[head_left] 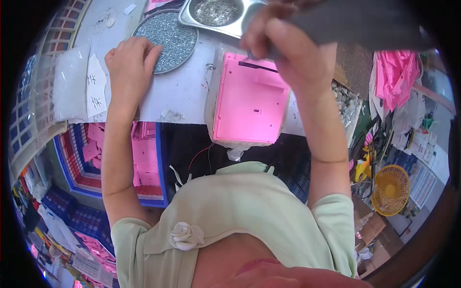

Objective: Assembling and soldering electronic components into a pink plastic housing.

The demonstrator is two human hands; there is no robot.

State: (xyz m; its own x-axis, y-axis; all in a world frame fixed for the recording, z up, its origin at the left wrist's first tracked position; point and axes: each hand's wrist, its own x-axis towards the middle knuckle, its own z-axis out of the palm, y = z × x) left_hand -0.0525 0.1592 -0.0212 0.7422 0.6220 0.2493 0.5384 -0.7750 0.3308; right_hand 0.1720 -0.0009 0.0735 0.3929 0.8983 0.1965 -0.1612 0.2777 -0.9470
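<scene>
My left hand (128, 65) rests at the near left rim of a round tray (196, 42) full of small silvery screws (169, 34). Its fingers are bent down and pressed together; their tips are hidden. My right hand (293, 45), raised over the table's right part, is closed round a long dark grey tool (355, 24), close to the camera and blurred, so its exact kind is unclear. Between my hands, a flat pink plastic casing (249, 103) with a dark slot and small holes lies on a plastic-wrapped support (211, 113) at the table's front edge.
A metal tray (187, 17) with a round well of small metal parts stands behind the screws. Clear plastic bags (69, 86) and a white paper (97, 81) lie left. A blue crate (162, 165) of pink parts sits below; a yellow basket (391, 190) is right.
</scene>
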